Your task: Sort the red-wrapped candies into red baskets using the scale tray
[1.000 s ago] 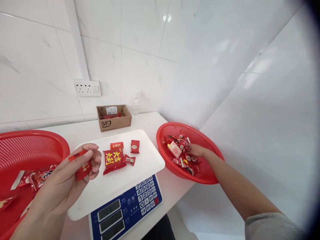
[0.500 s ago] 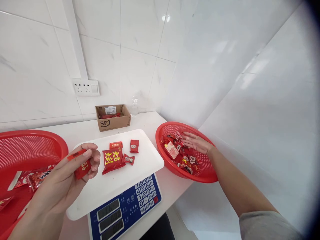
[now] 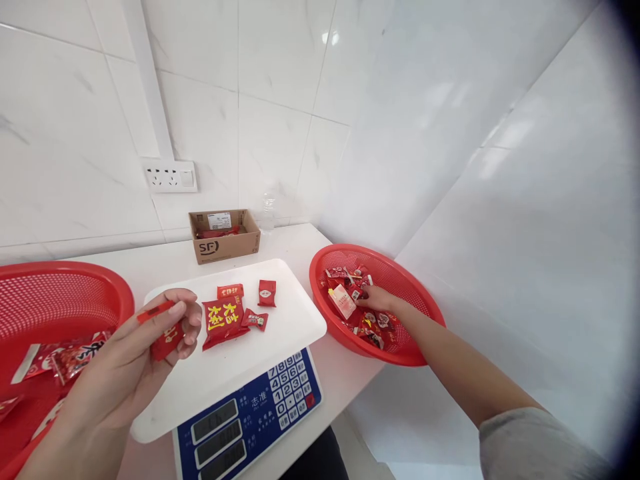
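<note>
My left hand point(image 3: 145, 347) is closed around red snack packets point(image 3: 167, 340), held over the left edge of the white scale pan point(image 3: 295, 327). On that pan lie a large red packet with yellow characters point(image 3: 224, 321), a small flat red packet point(image 3: 230, 291), a square red packet point(image 3: 267, 293) and a twist-wrapped candy point(image 3: 255, 319). Inside the right red basket point(image 3: 415, 303), my right hand point(image 3: 377, 299) reaches down with fingers pinched on a small red packet point(image 3: 356, 293). Its fingertips are partly hidden among the packets. A pale pink packet point(image 3: 342, 301) lies beside them.
Another red basket point(image 3: 113, 293) with snack packets stands at the left. The scale's blue keypad panel point(image 3: 260, 407) faces me. Behind the pan are a cardboard box point(image 3: 225, 248) and a clear plastic bottle point(image 3: 269, 212). White walls rise behind and right.
My right hand has lowered into the right basket, and its outstretched fingers have closed on a small packet. My left hand stays nearly in place, still holding its packets.
</note>
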{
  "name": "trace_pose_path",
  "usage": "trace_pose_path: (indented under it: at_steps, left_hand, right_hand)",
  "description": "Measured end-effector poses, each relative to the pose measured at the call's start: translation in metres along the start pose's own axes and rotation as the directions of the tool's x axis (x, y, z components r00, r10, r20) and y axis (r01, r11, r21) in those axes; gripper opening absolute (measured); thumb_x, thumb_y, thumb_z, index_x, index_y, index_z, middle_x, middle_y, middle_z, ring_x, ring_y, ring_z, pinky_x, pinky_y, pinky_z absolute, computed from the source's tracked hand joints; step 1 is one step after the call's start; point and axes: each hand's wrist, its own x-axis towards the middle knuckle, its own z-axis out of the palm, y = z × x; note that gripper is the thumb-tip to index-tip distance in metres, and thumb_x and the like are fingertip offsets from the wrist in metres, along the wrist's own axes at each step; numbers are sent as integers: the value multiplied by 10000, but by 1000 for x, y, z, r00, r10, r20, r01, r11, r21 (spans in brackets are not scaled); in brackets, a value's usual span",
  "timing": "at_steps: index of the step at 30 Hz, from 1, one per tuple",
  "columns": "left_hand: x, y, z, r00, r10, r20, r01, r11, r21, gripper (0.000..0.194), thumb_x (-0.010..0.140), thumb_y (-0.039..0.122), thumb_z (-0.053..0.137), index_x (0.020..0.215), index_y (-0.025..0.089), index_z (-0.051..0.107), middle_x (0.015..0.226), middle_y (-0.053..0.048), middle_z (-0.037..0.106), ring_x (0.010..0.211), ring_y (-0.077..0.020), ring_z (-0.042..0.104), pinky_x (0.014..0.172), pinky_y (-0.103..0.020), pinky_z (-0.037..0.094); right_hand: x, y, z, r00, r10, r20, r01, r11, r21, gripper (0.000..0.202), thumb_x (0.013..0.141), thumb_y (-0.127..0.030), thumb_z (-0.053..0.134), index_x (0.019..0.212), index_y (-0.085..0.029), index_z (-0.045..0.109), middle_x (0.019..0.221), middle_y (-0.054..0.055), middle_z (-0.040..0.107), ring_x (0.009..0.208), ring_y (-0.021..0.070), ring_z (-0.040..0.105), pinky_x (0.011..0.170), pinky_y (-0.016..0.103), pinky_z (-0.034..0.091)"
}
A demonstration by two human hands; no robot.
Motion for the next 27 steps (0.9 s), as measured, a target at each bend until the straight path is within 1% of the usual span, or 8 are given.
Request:
trace_pose_path:
  at_steps: [6, 11, 15, 17, 18, 21, 24, 27]
  left_hand:
    - [-4, 3, 2, 999, 32, 35, -32, 999, 11, 197, 654, 283, 763, 773, 193, 634, 665, -1, 577, 538, -90, 492, 418, -139, 443]
    - [-6, 4, 4, 996, 55, 66, -53, 998, -23, 196, 663, 286, 761, 784, 199, 634, 653, 7, 581, 538, -84, 498, 430, -138, 435]
    - [-5, 3, 3, 996, 45, 81, -42, 998, -36, 181, 687, 289, 746, 802, 209, 632, 665, 13, 588, 548, -82, 511, 451, -141, 438]
    - [-5, 3, 2, 995, 45, 85, -42, 999, -32, 167, 706, 294, 732, 809, 210, 631, 675, 13, 592, 555, -81, 516, 463, -144, 441]
    - [-5, 3, 2, 995, 48, 88, -45, 999, -29, 163, 715, 298, 726, 812, 210, 630, 680, 13, 593, 558, -81, 518, 467, -145, 443]
    - [-6, 4, 1, 992, 66, 104, -63, 998, -29, 153, 731, 303, 713, 820, 211, 630, 682, 15, 591, 559, -79, 514, 467, -145, 438]
    - [-7, 4, 1, 992, 70, 106, -67, 997, -30, 135, 745, 297, 701, 819, 210, 628, 682, 15, 589, 563, -79, 514, 469, -146, 435]
    - [-6, 4, 1, 992, 69, 107, -66, 997, -34, 127, 751, 290, 695, 822, 211, 625, 689, 13, 593, 567, -81, 516, 469, -148, 431]
  right_hand:
    - [-12, -7, -5, 1000, 6, 26, -6, 1000, -6, 296, 891, -328, 549, 1136, -163, 560, 1127, 67, 589, 930, 190, 602, 783, 385, 518]
    - [-27, -27, -35, 956, 16, -293, -5, 999, 38, 216, 866, -270, 566, 1034, -136, 587, 1031, 68, 622, 908, 199, 604, 785, 385, 492]
    - [-52, -75, -47, 879, -64, -473, 156, 975, 158, 191, 865, -265, 480, 1024, -186, 548, 938, 43, 654, 844, 185, 621, 741, 321, 477]
    - [-70, -104, -43, 873, -144, -465, 277, 932, 232, 189, 846, -343, 499, 991, -226, 530, 922, 8, 656, 790, 158, 630, 691, 286, 488]
    - [-79, -118, -39, 879, -223, -421, 387, 849, 359, 190, 820, -346, 530, 966, -224, 527, 934, 16, 654, 792, 167, 636, 671, 291, 493]
    - [-101, -153, -22, 854, -489, -178, 496, 662, 562, 148, 801, -330, 558, 896, -218, 540, 894, 24, 661, 853, 188, 643, 690, 309, 502]
    - [-112, -174, -4, 809, -588, -27, 531, 709, 465, 191, 832, -267, 515, 1003, -227, 591, 1036, 50, 645, 916, 193, 631, 796, 372, 501]
    - [-123, -190, 16, 796, -579, -179, 606, 757, 246, 349, 864, -281, 488, 1206, -249, 546, 1331, 86, 483, 1210, 231, 475, 1010, 443, 377]
